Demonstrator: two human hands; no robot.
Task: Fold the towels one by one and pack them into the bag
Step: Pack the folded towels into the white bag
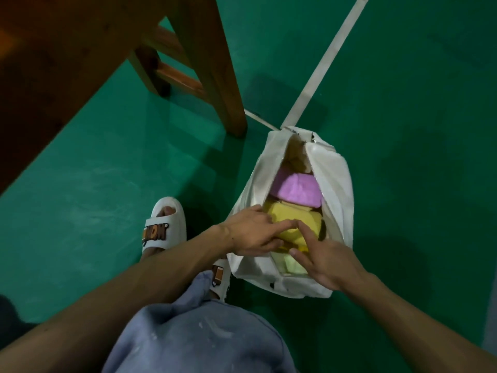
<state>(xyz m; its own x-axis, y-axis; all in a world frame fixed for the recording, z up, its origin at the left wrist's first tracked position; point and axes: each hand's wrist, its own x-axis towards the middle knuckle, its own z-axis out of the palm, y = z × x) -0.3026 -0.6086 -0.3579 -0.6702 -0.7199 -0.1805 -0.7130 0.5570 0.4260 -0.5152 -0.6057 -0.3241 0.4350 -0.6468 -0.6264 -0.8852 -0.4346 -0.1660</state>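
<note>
Where the white bag (334, 184) gapes, yellow towel (287, 212), pink towel (298, 189)

Towels (293, 208) in bag (336, 184), bag on floor (403, 76)

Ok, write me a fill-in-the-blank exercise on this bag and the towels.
The white bag sits on a ____ floor. The left hand and right hand both touch the yellow towel, which lies ____ the bag. The pink towel lies ____ from the person than the yellow towel. The furniture leg near the bag is made of ____.
Missing words: green; inside; farther; wood.
</note>
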